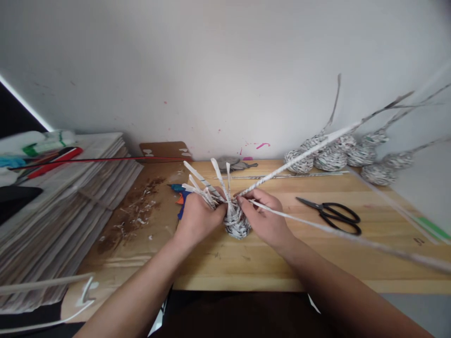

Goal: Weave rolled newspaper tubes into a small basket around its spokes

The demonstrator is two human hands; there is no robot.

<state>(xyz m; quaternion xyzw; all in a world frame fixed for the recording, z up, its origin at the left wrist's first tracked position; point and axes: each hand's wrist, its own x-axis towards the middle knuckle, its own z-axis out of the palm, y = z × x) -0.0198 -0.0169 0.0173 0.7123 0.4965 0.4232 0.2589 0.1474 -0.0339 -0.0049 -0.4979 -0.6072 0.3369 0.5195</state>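
Note:
A small woven ball of rolled newspaper tubes [237, 224] sits between both hands above a wooden table [317, 253]. My left hand [197, 217] grips its left side, where several short tube ends [202, 184] fan up and left. My right hand [265, 217] pinches the ball's right side and holds long paper tubes [299, 157] that run up right and out right toward the frame edge.
Black scissors [334, 216] lie to the right of my hands. Several finished woven balls with long stems [338, 157] rest against the white wall. A stack of newspapers [63, 206] with pens on top fills the left. Brown cardboard [137, 216] with scraps and a blue glue gun [180, 197] lie left.

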